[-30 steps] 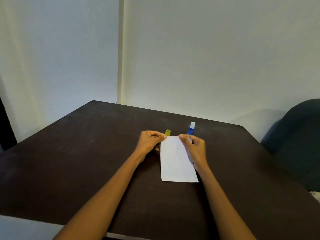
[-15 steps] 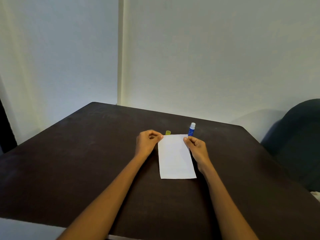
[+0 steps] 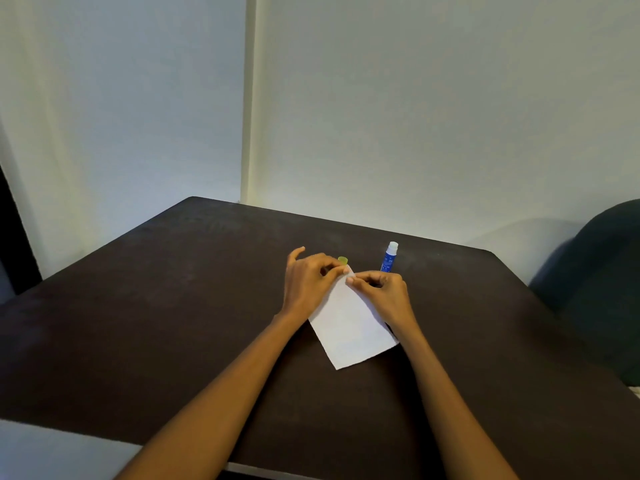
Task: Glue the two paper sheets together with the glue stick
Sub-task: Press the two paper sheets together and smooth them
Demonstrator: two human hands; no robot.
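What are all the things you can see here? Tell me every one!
white paper sheet: one visible, white, lying slanted on the table's middle; a second sheet cannot be told apart
blue glue stick with white tip: one, blue and white, standing upright beyond the paper
small yellow-green cap: one, yellow-green, behind the left fingers
dark brown table: one, dark brown, under everything
dark rounded chair: one, dark, far right
left hand: one, pinching the paper's far corner
right hand: one, pinching the same corner

Single head-worn view, looked forward and down, table (image 3: 145, 306) near in lower frame, wall (image 3: 433, 116) filled upper frame
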